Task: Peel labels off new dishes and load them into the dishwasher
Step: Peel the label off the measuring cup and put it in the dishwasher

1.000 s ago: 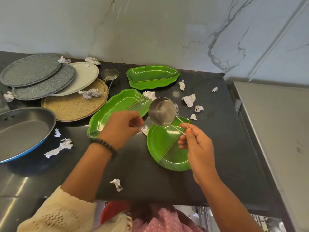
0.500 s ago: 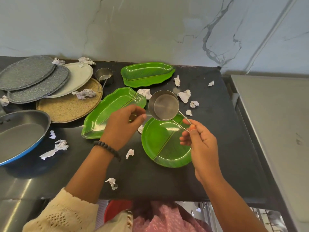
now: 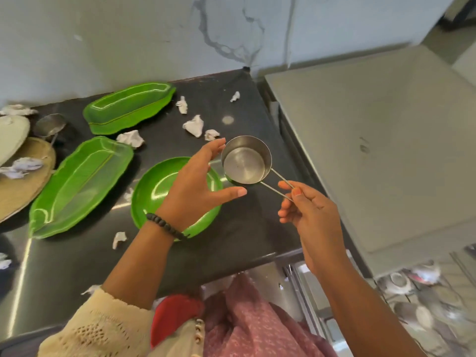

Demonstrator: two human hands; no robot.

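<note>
Right hand pinches the steel cup by its wire handle; left hand, fingers spread wide, partly hides the round green plate.

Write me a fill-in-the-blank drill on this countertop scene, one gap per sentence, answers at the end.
1. The right hand pinches the steel cup by its wire ____.
2. The left hand, fingers spread beside the cup, hovers over the round ____ plate.
3. A beaded ____ circles the left wrist.
4. Crumpled ____ scraps dot the black counter.

Answers: handle; green; bracelet; paper
</note>
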